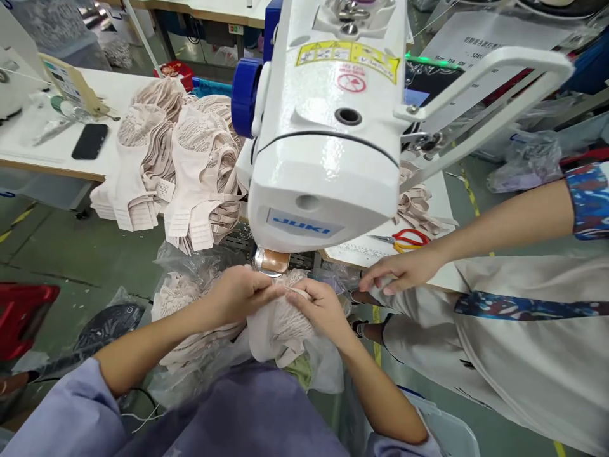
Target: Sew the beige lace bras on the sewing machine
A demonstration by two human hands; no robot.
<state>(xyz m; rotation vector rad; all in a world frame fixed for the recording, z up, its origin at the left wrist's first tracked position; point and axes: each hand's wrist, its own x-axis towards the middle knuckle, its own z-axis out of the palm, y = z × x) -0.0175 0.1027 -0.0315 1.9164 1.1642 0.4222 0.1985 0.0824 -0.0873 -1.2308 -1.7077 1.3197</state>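
Observation:
My left hand (242,293) and my right hand (320,306) meet just below the head of a white Juki sewing machine (328,146). Both pinch a beige lace garment piece (280,327) with a narrow strap between the fingertips. The piece bunches in my lap over clear plastic. The machine's metal presser area (272,261) sits right above my fingers.
A pile of beige lace garments (181,165) lies left of the machine on the table. Another person stands at right; their hand (399,271) rests on the table edge near red-handled scissors (404,239). A black phone (90,141) lies on the far left table.

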